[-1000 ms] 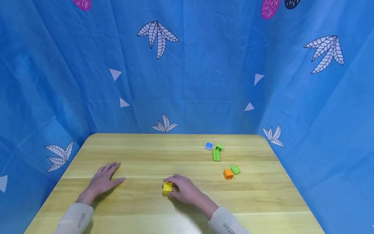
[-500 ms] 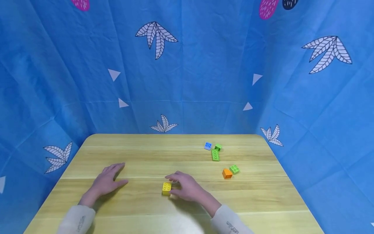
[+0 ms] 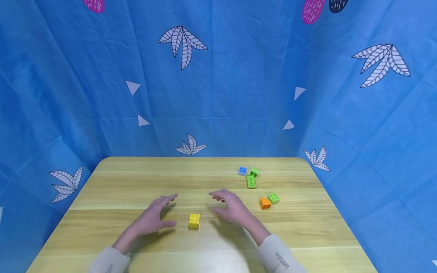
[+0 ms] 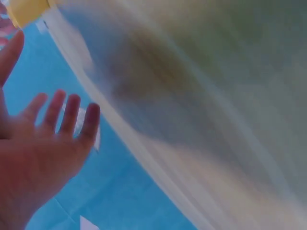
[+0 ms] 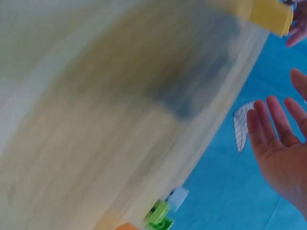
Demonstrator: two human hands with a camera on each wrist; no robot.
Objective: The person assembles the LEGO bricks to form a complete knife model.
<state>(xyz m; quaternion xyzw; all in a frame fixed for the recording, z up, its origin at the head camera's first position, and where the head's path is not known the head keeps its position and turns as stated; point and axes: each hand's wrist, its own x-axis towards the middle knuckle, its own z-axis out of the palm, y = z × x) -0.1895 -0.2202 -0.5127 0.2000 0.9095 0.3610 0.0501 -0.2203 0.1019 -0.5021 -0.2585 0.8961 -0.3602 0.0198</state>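
Observation:
On the wooden table a yellow toy brick point(image 3: 194, 221) with studs on top stands by itself between the two hands. My left hand point(image 3: 151, 218) hovers to its left, thumb apart from the extended fingers, holding nothing. To the brick's upper right is my right hand point(image 3: 232, 207), its fingers spread loosely and touching nothing. In the left wrist view the yellow brick point(image 4: 29, 10) shows at the top left corner, past the thumb of the left hand point(image 4: 53, 139). The right wrist view has the yellow brick point(image 5: 271, 17) at top right, above the relaxed right hand point(image 5: 280, 139).
Right of the right hand, an orange sloped brick point(image 3: 264, 203) lies beside a light green brick point(image 3: 273, 198). Farther back are a blue brick point(image 3: 242, 171), a green brick point(image 3: 254, 172) and a long green brick point(image 3: 251, 181). A blue patterned curtain point(image 3: 211, 83) surrounds the wooden table point(image 3: 136, 174).
My right hand has let go of the yellow brick and drawn away up and to the right. The left hand has moved right, closer to the brick, which stays in place.

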